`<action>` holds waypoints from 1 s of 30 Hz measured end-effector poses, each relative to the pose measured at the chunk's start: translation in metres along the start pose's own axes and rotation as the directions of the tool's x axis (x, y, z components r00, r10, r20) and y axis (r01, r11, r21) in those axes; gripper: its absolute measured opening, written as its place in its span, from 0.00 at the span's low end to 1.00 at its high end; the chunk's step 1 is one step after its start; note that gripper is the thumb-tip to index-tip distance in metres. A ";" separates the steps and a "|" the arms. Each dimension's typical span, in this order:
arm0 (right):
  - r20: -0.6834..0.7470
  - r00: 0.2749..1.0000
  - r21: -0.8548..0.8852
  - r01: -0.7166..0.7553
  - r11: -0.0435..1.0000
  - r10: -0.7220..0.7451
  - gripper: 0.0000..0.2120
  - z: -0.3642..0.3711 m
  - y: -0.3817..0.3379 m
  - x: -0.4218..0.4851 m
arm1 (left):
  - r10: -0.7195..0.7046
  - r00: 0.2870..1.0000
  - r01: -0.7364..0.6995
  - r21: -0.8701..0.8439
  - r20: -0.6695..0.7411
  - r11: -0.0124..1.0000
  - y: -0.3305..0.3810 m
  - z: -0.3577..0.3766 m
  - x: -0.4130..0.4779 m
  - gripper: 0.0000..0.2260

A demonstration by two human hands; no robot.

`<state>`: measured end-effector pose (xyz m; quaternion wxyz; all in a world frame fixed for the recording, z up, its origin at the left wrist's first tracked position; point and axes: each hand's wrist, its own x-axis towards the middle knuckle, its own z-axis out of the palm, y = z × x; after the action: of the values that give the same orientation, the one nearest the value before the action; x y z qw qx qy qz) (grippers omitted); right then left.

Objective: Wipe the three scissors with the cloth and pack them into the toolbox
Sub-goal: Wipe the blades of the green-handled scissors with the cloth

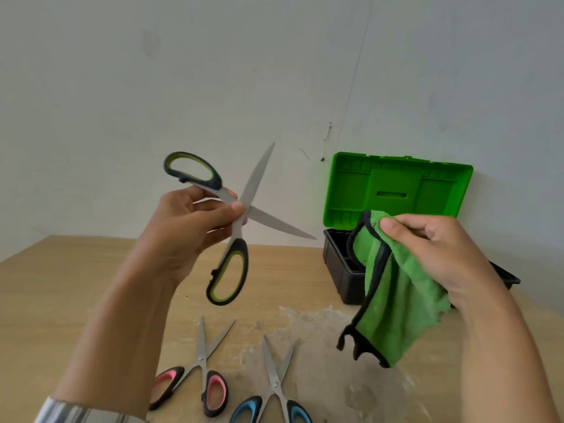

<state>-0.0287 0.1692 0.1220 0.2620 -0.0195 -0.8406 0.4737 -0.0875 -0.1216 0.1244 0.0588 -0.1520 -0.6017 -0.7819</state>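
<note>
My left hand (186,230) holds up the green-handled scissors (259,178), pinching them near the pivot with the blades spread wide. To the right, my right hand (439,254) grips a green cloth (393,297) with black edging, which hangs down apart from the blades. The pink-handled scissors (201,358) and the blue-handled scissors (274,380) lie partly spread on the wooden table near its front. The toolbox (341,270) stands behind the cloth with its green lid (396,184) raised against the wall; its inside is mostly hidden.
The wooden table (76,285) has pale scuffed patches around the lying scissors. A white wall closes off the back, right behind the toolbox.
</note>
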 end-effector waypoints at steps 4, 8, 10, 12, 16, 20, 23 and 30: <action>0.063 0.997 0.119 0.030 0.992 -0.037 0.12 0.015 -0.008 0.000 | -0.018 0.996 0.013 0.055 0.087 0.998 -0.006 0.017 -0.002 0.09; 0.178 0.979 0.141 0.078 0.987 -0.103 0.03 0.035 -0.023 -0.001 | -0.023 0.993 0.011 0.099 0.117 0.995 -0.014 0.028 -0.001 0.08; 0.244 0.963 0.142 0.082 0.987 -0.115 0.05 0.045 -0.028 -0.003 | -0.015 0.994 0.002 0.110 0.112 0.994 -0.016 0.030 -0.001 0.08; 0.280 0.952 0.104 0.102 0.989 -0.128 0.08 0.051 -0.029 -0.004 | 0.004 0.995 -0.014 0.109 0.096 0.994 -0.018 0.031 0.000 0.07; 0.299 0.943 0.011 0.148 0.989 -0.144 0.17 0.056 -0.029 -0.005 | 0.042 0.998 -0.046 0.098 0.045 0.994 -0.022 0.035 0.002 0.07; 0.196 0.965 -0.057 0.187 0.981 -0.173 0.09 0.064 -0.029 -0.005 | 0.064 0.997 -0.067 0.070 0.042 0.995 -0.024 0.042 0.000 0.08; 0.138 0.972 -0.059 0.198 0.978 -0.189 0.06 0.071 -0.031 -0.007 | 0.063 0.997 -0.065 0.045 0.046 0.997 -0.024 0.044 0.000 0.09; 0.218 0.970 0.033 0.106 0.994 -0.110 0.09 0.073 -0.030 -0.005 | 0.067 0.997 -0.068 0.040 0.047 0.997 -0.022 0.040 -0.001 0.09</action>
<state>-0.0511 0.0943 0.1137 0.1932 0.0814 -0.8592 0.4668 -0.0857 -0.0772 0.1127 0.0747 -0.1887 -0.6137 -0.7630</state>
